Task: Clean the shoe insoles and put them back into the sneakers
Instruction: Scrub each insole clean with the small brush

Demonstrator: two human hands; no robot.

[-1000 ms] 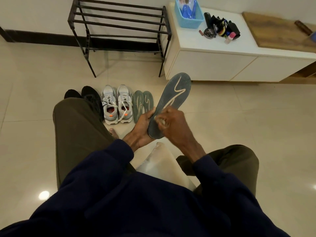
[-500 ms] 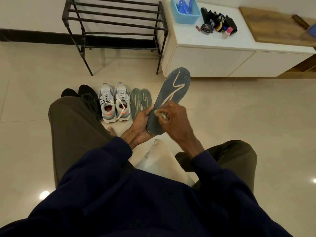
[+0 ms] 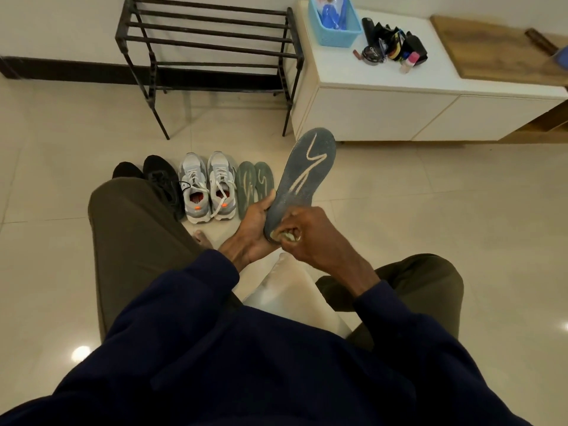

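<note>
Forearms angle in over the knees, hands meeting at the heel end of the held insole (image 3: 302, 176). Left hand (image 3: 252, 222) cups and grips its left edge, thumb up. Right hand (image 3: 310, 238) curls round a small pale item (image 3: 282, 236) pressed on the heel; can't tell what it is. Insole toe points up and away. Farther on the floor: spare insoles (image 3: 255, 186) just right of the grey sneakers (image 3: 207, 186), near the black rack (image 3: 209, 41).

At the far left I see a black metal shoe rack (image 3: 209, 35) against the wall, standing on the pale tiled floor (image 3: 430, 195). Just right of it sits a low white counter (image 3: 344, 72) carrying a blue basket (image 3: 335, 29), a round dark tin (image 3: 372, 53) among small bottles, and farther right a wooden board (image 3: 498, 50).
</note>
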